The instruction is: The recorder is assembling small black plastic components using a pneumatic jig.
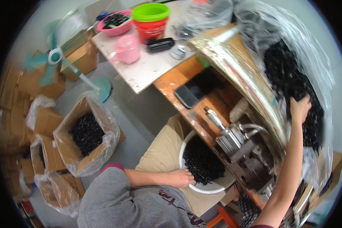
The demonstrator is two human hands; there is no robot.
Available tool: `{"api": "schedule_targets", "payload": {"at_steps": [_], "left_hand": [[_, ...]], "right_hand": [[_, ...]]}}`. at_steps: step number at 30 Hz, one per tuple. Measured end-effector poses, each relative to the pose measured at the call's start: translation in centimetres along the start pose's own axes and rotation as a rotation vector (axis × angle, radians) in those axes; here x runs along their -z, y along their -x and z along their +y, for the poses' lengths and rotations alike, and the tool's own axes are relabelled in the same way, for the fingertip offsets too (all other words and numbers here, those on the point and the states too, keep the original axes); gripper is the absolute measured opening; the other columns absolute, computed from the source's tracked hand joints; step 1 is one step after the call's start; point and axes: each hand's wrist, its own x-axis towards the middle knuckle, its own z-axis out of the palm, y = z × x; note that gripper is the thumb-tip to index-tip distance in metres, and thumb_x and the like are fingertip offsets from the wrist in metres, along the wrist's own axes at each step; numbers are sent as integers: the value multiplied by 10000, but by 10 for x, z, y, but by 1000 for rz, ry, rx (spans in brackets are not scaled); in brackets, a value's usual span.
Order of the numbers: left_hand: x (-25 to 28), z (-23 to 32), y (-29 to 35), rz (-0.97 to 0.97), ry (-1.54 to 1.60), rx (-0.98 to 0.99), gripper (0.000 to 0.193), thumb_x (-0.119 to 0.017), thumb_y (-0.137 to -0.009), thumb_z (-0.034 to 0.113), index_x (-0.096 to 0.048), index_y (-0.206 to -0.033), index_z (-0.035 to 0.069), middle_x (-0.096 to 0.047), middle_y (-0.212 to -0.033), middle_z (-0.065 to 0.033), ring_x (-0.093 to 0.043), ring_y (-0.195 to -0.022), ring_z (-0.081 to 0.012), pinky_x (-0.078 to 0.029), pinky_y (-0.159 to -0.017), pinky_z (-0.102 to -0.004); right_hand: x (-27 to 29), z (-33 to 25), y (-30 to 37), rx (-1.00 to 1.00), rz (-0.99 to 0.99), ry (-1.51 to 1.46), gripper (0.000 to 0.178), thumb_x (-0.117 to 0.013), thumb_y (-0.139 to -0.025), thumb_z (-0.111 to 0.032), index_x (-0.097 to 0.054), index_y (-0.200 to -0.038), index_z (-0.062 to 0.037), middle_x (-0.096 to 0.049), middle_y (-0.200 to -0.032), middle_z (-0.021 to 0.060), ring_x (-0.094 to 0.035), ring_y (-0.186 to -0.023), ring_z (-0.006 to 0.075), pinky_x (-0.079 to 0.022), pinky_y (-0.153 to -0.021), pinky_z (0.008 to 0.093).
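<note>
My left hand [181, 178] is closed at the left rim of a round white basin [181, 154], its fingers curled over the edge. Inside the basin lies a heap of thin black plastic parts [203, 161]. My right arm stretches far up to the right. There my right hand [301, 109] is dug into a large pile of black plastic parts [283, 64]. Its thumb and fingers close around some of them, and the fingertips are partly hidden. Clear plastic sheeting [311, 34] surrounds that pile.
A metal machine with a cylinder [230, 140] sits on the wooden bench [171, 85], near a dark phone [187, 95]. On the white table [135, 79] stand a pink jug [127, 49] and a red bucket [150, 28]. Left are a lined carton [64, 133] and a green fan [54, 56].
</note>
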Motion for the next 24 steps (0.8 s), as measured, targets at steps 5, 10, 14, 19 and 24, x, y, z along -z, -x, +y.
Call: {"api": "schedule_targets", "payload": {"at_steps": [5, 10, 14, 19, 24], "left_hand": [[13, 7, 0, 39, 0, -14, 262, -661, -795, 200, -626, -1031, 89, -609, -885, -39, -602, -859, -213, -460, -768, -341], [24, 12, -4, 39, 26, -27, 266, -667, -810, 211, -648, -1042, 82, -630, -872, -46, -616, -835, -227, -472, -760, -343], [25, 15, -6, 0, 18, -52, 261, -665, -817, 199, -647, -1049, 81, -628, -872, -48, -617, -840, -230, -472, -760, -346], [26, 21, -9, 2, 36, -79, 269, -669, -815, 183, -642, -1060, 74, -627, -880, -56, -613, -842, -233, -472, -758, -346], [33, 25, -8, -18, 46, -56, 281, -670, -820, 183, -641, -1076, 70, -630, -897, -57, -611, -839, -236, -473, -756, -345]], "right_hand": [[28, 7, 7, 87, -183, 28, 563, -715, -708, -261, -564, -1217, -74, -625, -1135, 220, -597, -1079, 382, -496, -902, 457], [64, 39, 15, 278, -433, 38, 623, -694, -693, -245, -545, -1274, -78, -602, -1202, 177, -554, -1153, 325, -469, -952, 410], [82, 61, 24, 376, -530, -83, 583, -718, -700, -204, -570, -1245, -59, -593, -1176, 161, -563, -1122, 316, -466, -941, 389], [98, 84, 35, 581, -442, -261, 565, -744, -716, -144, -561, -1245, -64, -561, -1199, 115, -557, -1107, 278, -457, -930, 376], [109, 88, 71, 469, -145, -187, 504, -781, -710, -257, -579, -1152, -123, -574, -1084, 91, -562, -1069, 290, -469, -899, 402]]}}
